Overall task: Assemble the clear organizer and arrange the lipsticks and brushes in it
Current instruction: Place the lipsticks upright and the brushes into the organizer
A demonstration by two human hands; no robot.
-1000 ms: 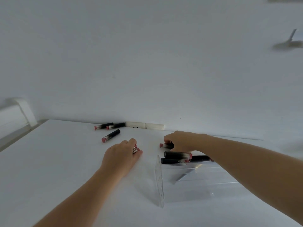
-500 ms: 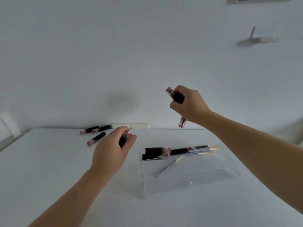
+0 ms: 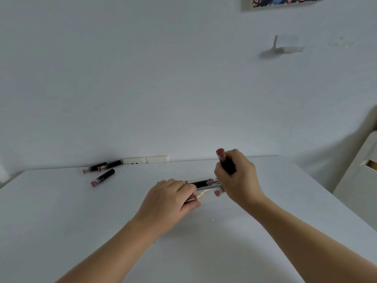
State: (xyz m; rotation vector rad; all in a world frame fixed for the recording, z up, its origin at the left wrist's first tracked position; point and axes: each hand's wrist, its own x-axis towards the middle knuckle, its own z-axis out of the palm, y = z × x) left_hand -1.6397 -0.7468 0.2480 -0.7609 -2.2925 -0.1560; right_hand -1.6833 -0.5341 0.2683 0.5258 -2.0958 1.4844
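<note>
My right hand (image 3: 237,180) gripped lipstick (image 3: 225,162) upright; left hand (image 3: 169,198) gripped another at organizer's (image 3: 206,187) nine o'clock. Risk: slipping, rolling away.

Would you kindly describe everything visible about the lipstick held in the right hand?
The lipstick is a slim black tube with a dusty-pink end cap on top. It looks like glossy plastic. It stands nearly upright, tilted slightly left, raised above the white table. The right hand grips its lower half, fingers curled round it, hiding the bottom end. Only that hand touches it, as far as can be seen.
</note>
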